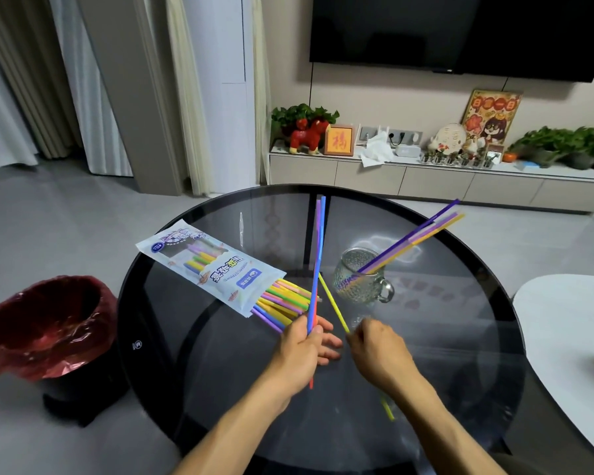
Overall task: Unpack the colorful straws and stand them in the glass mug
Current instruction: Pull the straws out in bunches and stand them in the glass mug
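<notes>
A white straw packet lies on the round dark glass table, its open end spilling several colorful straws toward me. A textured glass mug stands right of the packet with several straws leaning in it to the upper right. My left hand grips a few upright straws, blue, purple and orange. My right hand pinches a yellow straw that slants up-left, its tip close to the mug's base.
A black bin with a red liner stands on the floor left of the table. A white table edge sits at the right. A TV cabinet with plants and ornaments runs along the far wall.
</notes>
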### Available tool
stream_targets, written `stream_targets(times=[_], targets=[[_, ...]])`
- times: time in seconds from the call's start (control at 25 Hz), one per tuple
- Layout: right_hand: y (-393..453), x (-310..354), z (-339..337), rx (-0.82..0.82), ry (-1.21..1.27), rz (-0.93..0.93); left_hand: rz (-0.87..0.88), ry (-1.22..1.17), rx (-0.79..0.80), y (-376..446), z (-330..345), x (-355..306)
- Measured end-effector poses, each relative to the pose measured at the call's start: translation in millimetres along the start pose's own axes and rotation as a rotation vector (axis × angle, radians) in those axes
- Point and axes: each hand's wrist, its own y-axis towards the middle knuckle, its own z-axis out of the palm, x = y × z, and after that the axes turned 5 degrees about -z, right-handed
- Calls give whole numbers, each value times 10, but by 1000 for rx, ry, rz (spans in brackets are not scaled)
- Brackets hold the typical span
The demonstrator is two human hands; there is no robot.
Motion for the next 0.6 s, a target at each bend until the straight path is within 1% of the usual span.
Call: stream_targets(times=[0.08,0.12,0.16,0.24,0.32,0.44,0.48,0.52,0.56,0.6], targets=[[6,54,-25,-36,628,-22,29,12,-5,-5,-8,-10],[-17,100,-49,-68,855,-62,70,43,0,-14,-3,-21],[-52,161,-82,-99,966,-121,110,50,11,-30,8,-33],[-72,206,-103,-160,980,-236,142,-25,56,-68,22,-99],[-28,175,-72,-202,884,-317,133,-107,119,-84,16,-144],[-18,128,-49,-241,674,-372,206,-9,122,-31,-6,-148],[-33,148,-79,-239,651,-390,227,40,117,-14,-26,-154],[-59,174,-143,-215,685,-414,253,70,127,-11,-34,-171],[-84,199,-235,-149,801,-441,266,101,153,4,-43,-166],[-104,212,-350,-50,939,-467,276,135,187,0,-52,-172]])
